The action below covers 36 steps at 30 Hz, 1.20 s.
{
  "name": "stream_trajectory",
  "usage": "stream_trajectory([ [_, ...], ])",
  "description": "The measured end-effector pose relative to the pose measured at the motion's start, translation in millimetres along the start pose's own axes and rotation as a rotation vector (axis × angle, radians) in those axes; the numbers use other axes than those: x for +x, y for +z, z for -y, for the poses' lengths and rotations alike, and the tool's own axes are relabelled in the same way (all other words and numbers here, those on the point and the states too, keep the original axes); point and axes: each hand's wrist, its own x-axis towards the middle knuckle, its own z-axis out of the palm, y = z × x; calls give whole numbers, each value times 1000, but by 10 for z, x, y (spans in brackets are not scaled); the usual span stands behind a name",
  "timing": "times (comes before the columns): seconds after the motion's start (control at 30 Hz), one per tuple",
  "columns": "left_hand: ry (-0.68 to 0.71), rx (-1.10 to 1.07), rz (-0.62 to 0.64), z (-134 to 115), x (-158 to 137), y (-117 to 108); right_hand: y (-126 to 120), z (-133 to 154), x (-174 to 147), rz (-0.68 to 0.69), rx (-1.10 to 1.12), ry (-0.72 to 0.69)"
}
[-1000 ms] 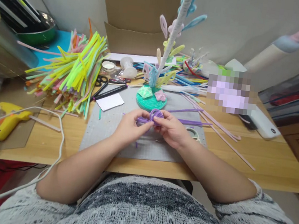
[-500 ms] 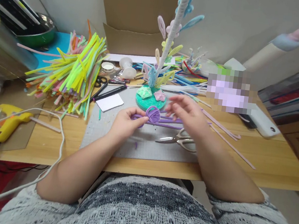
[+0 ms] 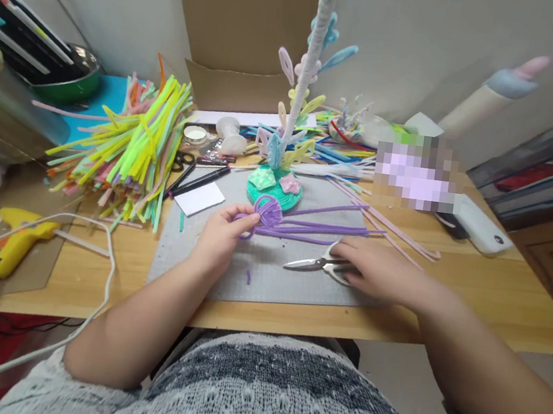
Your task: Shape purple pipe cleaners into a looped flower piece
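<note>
My left hand (image 3: 223, 234) is closed, thumb and fingers pinching a round piece of coiled purple pipe cleaner (image 3: 270, 212) with loops at its edge. Several straight purple pipe cleaners (image 3: 324, 228) lie just right of it on the grey cutting mat (image 3: 257, 285). Over the handles of the scissors (image 3: 307, 264) is my right hand (image 3: 375, 266), its fingers curled around them. The blades lie on the mat pointing left, slightly apart or closed, which I cannot tell. A small purple scrap (image 3: 248, 276) rests near my left wrist.
Behind the hands stands a white-wrapped stem (image 3: 305, 76) with pastel flowers on a green round base (image 3: 277, 198). At left are a heap of pipe cleaners (image 3: 138, 143) and a yellow glue gun (image 3: 14, 245) with a white cord. Black markers (image 3: 202, 181) and white card (image 3: 200, 198) lie nearby.
My right hand has moved down and right from beside the purple coil to the scissors' handles and closed over them. My left hand still pinches the coil. The view has shifted slightly.
</note>
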Motion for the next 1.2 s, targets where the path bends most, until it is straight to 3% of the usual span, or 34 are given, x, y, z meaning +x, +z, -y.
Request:
stream_trajectory([
  [0.2, 7, -56, 15, -5, 11, -6, 143, 51, -156, 5, 191, 21],
  [0.27, 36, -59, 18, -4, 14, -4, 210, 93, -194, -23, 432, 47],
  [0.4, 98, 1, -48, -2, 0, 11, 358, 299, -196, -34, 1172, 133],
  [0.5, 120, 79, -70, -15, -38, 34, 455, 460, -132, -81, 1449, 113],
  [0.6, 108, 118, -49, -36, -78, 56, 506, 550, -53, -121, 1471, 34],
  [0.7, 63, 107, -20, -45, -91, 58, 507, 596, 8, -72, 1451, -24],
  [0.83, 10, 65, 59, -39, -85, 46, 470, 662, 60, -31, 1503, 17],
  [1.07, 14, 98, -4, -92, -134, 90, 435, 703, 96, -55, 1499, 68],
  [1.2, 4, 90, 34, -83, -124, 80, 459, 684, 98, -58, 1504, 69],
])
